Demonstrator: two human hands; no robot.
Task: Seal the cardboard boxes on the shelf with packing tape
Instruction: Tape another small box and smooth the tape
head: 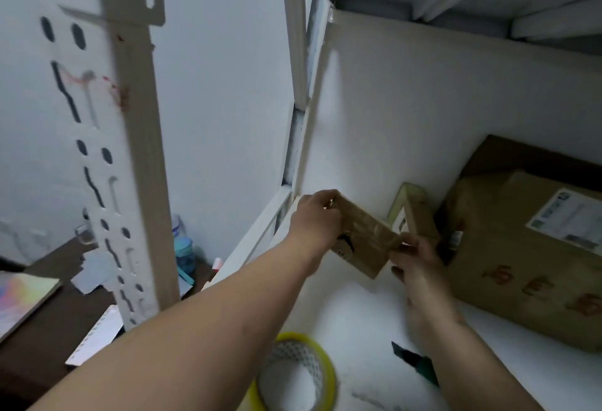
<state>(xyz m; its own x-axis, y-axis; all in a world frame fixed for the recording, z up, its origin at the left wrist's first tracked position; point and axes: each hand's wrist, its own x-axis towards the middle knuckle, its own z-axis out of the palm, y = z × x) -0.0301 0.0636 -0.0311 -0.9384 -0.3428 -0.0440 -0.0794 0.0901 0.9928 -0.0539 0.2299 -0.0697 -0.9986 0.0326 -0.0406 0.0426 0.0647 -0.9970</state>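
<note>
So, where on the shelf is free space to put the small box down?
Bare shelf lies between the tape roll and the small box, which both hands hold. The right is crowded: a big box, another box, a dark tool.

Counting three cardboard boxes on the shelf: small one (361,241), narrow one (418,211), big labelled one (534,267). One roll of yellowish packing tape (301,374). One dark green cutter-looking tool (415,361). One blue bottle (185,252) down below.

Two bare forearms, no sleeves in view, bare hands, left hand (317,220), right hand (420,267)
</note>
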